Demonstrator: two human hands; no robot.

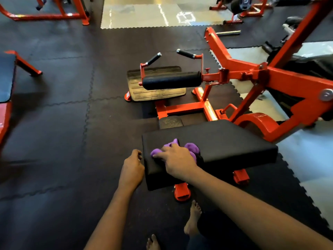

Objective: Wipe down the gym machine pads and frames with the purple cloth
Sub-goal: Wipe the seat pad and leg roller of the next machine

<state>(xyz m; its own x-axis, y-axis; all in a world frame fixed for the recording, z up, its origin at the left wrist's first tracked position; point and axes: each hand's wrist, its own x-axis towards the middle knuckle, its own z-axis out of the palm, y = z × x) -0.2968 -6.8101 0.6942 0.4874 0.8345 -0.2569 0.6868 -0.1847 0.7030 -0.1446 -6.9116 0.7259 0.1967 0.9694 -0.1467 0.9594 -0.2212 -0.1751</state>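
A black seat pad (pixel 225 141) of a red-framed gym machine (pixel 281 78) lies in front of me. My right hand (pixel 175 159) presses a bunched purple cloth (pixel 191 147) onto the pad's near left part, fingers spread over it. My left hand (pixel 132 168) hangs just left of the pad's edge, fingers loosely curled, holding nothing. Beyond the pad sit a black roller pad (pixel 171 80), two black-gripped handles (pixel 185 54) and a ribbed footplate (pixel 137 87).
Black interlocking rubber mats (pixel 63 123) cover the floor, with a light shiny strip (pixel 153 13) farther back. Another bench (pixel 6 76) stands at the left edge, more red frames (pixel 45 13) at the back. My bare feet (pixel 193 219) stand near the pad's red supports (pixel 182 193).
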